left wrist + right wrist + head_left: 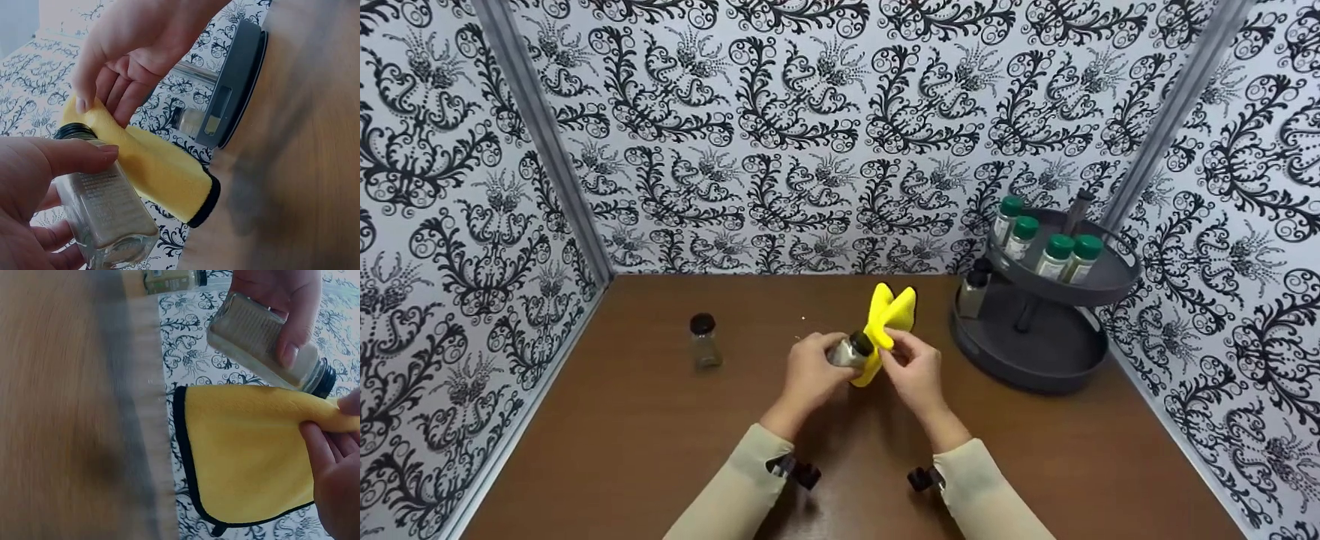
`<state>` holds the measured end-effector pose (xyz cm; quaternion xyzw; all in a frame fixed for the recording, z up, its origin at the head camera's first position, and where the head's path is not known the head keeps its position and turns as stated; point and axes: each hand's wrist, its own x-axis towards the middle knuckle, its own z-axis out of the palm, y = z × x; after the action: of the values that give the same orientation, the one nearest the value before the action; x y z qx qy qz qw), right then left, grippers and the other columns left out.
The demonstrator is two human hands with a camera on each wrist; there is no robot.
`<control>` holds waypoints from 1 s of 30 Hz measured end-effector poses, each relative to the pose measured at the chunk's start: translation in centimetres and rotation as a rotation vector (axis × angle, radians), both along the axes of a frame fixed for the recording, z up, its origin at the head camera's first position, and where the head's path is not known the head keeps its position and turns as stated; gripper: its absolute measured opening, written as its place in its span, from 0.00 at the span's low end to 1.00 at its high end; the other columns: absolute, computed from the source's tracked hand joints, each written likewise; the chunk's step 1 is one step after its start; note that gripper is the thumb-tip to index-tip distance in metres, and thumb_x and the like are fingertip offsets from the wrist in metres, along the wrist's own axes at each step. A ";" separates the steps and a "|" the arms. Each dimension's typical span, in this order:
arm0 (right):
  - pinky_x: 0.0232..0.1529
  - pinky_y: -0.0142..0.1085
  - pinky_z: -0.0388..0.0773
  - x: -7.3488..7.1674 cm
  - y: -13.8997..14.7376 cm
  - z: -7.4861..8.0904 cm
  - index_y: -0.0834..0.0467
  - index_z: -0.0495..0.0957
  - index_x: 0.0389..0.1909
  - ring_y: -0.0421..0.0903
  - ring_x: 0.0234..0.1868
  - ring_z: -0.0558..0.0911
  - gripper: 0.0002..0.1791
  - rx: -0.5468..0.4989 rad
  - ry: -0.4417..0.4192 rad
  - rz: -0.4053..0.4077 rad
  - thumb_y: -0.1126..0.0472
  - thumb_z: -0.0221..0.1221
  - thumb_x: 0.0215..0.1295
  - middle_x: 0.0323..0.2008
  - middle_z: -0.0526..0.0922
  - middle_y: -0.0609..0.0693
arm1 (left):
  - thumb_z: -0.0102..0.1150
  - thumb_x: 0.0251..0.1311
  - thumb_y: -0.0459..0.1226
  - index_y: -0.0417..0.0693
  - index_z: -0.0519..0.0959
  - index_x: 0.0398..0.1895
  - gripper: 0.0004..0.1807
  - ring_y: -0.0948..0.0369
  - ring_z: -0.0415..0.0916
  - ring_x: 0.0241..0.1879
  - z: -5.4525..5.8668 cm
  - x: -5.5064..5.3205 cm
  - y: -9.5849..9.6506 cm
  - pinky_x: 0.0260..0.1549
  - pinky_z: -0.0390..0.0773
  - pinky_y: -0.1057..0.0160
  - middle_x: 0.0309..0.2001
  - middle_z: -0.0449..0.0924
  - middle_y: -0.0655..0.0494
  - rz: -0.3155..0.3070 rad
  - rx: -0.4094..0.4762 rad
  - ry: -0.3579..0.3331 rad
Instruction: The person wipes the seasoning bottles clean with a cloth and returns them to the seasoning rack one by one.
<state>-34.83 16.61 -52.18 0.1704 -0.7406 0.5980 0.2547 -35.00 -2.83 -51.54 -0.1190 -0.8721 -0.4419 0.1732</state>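
Observation:
My left hand (pixel 811 373) grips a square glass spice jar (pixel 107 202) with a black cap, tilted above the table. Its thumb lies along the jar's printed side, near the cap. Beside it, my right hand (pixel 913 369) pinches a yellow cloth (pixel 247 450) with black edging between thumb and fingers. The cloth hangs down from that pinch and sits close against the jar's capped end. Whether cloth and cap touch, I cannot tell. In the right wrist view, the left thumb (pixel 289 354) presses on the jar's side.
Another black-capped jar (pixel 705 341) stands on the brown table (pixel 660 442) at left. To the right is a dark two-tier round rack (pixel 1035 375); several green-capped bottles (pixel 1054 256) stand on its upper tier and a black-capped jar (pixel 973 292) on its lower. Patterned walls (pixel 810 135) surround the table.

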 end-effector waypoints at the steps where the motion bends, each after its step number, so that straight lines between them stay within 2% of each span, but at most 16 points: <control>1: 0.47 0.36 0.89 0.0 0.1 0.0 0.65 0.88 0.53 0.51 0.44 0.92 0.17 0.047 0.013 -0.003 0.72 0.71 0.63 0.48 0.92 0.61 | 0.84 0.47 0.40 0.51 0.91 0.51 0.24 0.57 0.80 0.39 0.1 -0.1 -0.1 0.44 0.84 0.55 0.41 0.87 0.53 0.007 -0.021 0.003; 4: 0.46 0.41 0.90 -0.1 0.2 -0.1 0.64 0.88 0.54 0.54 0.45 0.92 0.18 0.162 0.064 -0.007 0.73 0.70 0.62 0.49 0.92 0.58 | 0.83 0.46 0.40 0.53 0.91 0.51 0.24 0.56 0.80 0.38 0.2 -0.2 -0.3 0.41 0.82 0.56 0.39 0.87 0.54 0.024 -0.087 0.017; 7: 0.45 0.43 0.90 -0.2 0.3 -0.2 0.64 0.88 0.54 0.52 0.45 0.92 0.19 0.253 0.128 0.000 0.74 0.70 0.61 0.48 0.92 0.57 | 0.83 0.45 0.40 0.53 0.91 0.49 0.23 0.56 0.79 0.36 0.3 -0.3 -0.5 0.39 0.81 0.56 0.38 0.87 0.54 0.016 -0.136 0.027; 14: 0.45 0.44 0.90 -0.2 0.2 -0.4 0.64 0.90 0.50 0.50 0.45 0.91 0.18 0.428 0.269 -0.033 0.73 0.71 0.57 0.44 0.93 0.56 | 0.82 0.45 0.37 0.53 0.92 0.49 0.23 0.58 0.79 0.37 0.3 -0.4 -0.9 0.40 0.82 0.55 0.39 0.87 0.54 -0.006 -0.154 -0.003; 20: 0.43 0.46 0.90 0.1 -0.3 -0.2 0.65 0.90 0.47 0.51 0.42 0.91 0.17 0.464 0.331 -0.045 0.74 0.71 0.55 0.42 0.93 0.57 | 0.84 0.44 0.40 0.53 0.91 0.51 0.25 0.53 0.82 0.40 0.4 -0.3 -1.1 0.43 0.84 0.50 0.44 0.89 0.50 0.007 -0.198 -0.011; 26: 0.39 0.43 0.90 0.3 -0.5 -0.1 0.66 0.90 0.47 0.50 0.39 0.91 0.16 0.461 0.322 -0.062 0.75 0.70 0.56 0.40 0.92 0.58 | 0.86 0.44 0.42 0.54 0.92 0.47 0.22 0.51 0.84 0.45 0.9 0.0 -1.0 0.50 0.84 0.47 0.46 0.90 0.51 -0.015 -0.274 -0.017; 30: 0.38 0.42 0.90 0.2 -0.5 -0.2 0.66 0.90 0.46 0.49 0.38 0.91 0.16 0.455 0.317 -0.076 0.76 0.69 0.56 0.39 0.92 0.57 | 0.86 0.44 0.40 0.56 0.92 0.48 0.24 0.50 0.85 0.48 1.3 0.2 -0.9 0.52 0.84 0.47 0.49 0.90 0.52 -0.028 -0.304 -0.007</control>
<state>-34.68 16.15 -52.35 0.2868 -0.8127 0.3723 0.3446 -34.82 -3.77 -50.25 -0.1542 -0.9279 -0.3074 0.1438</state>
